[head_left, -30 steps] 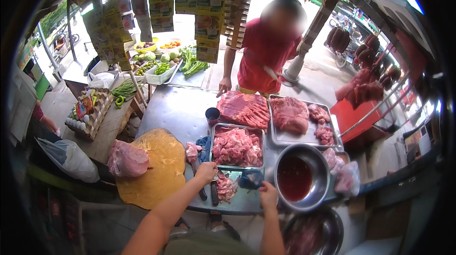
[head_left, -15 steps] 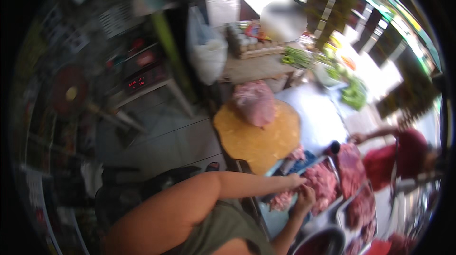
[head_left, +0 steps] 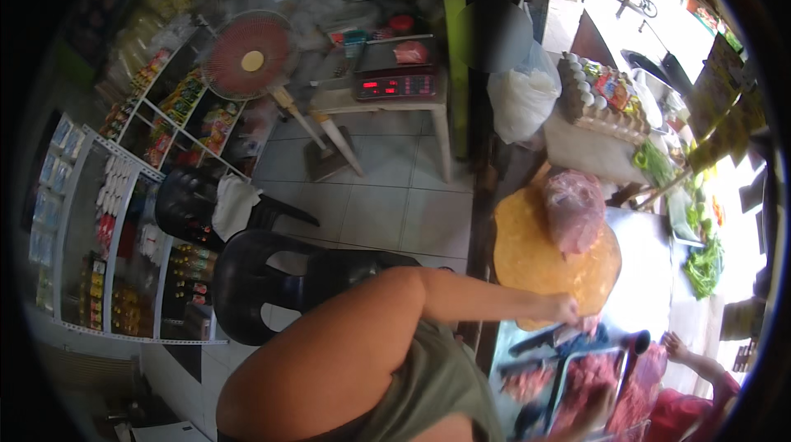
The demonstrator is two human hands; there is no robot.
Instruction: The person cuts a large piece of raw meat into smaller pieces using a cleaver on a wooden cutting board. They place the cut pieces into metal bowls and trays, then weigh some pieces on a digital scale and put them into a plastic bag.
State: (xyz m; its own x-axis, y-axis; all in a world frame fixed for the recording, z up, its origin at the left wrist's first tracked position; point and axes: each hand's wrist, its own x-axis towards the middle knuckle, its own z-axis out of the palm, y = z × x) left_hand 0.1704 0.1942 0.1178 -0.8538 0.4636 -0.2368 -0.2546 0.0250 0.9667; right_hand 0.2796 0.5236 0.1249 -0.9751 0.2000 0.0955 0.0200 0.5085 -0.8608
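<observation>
My left arm reaches across, and my left hand (head_left: 567,308) is at the near edge of a yellow round chopping board (head_left: 527,265). Its fingers look closed on a small pink piece of meat (head_left: 588,325). A large pale pink lump of meat (head_left: 575,207), seemingly bagged in clear plastic, sits on the board's far part. My right hand (head_left: 596,411) is smeared by motion over a metal tray (head_left: 557,397) of cut meat (head_left: 587,378); its fingers cannot be made out. Left of that tray lie small meat pieces (head_left: 527,383) and a dark-handled tool, likely a knife (head_left: 535,341).
Another person's hand (head_left: 677,348) and red sleeve are beside more meat (head_left: 647,380) at the right. Beyond the board stand egg trays (head_left: 606,116), a white bag (head_left: 523,96) and green vegetables (head_left: 702,269). Leftward are a scale (head_left: 395,86), a fan (head_left: 251,55), black chairs (head_left: 264,277) and shelves (head_left: 136,252).
My view has swung left. My left hand has left the tray's meat and moved to the small piece at the board's edge. My hands, close together before, are now apart.
</observation>
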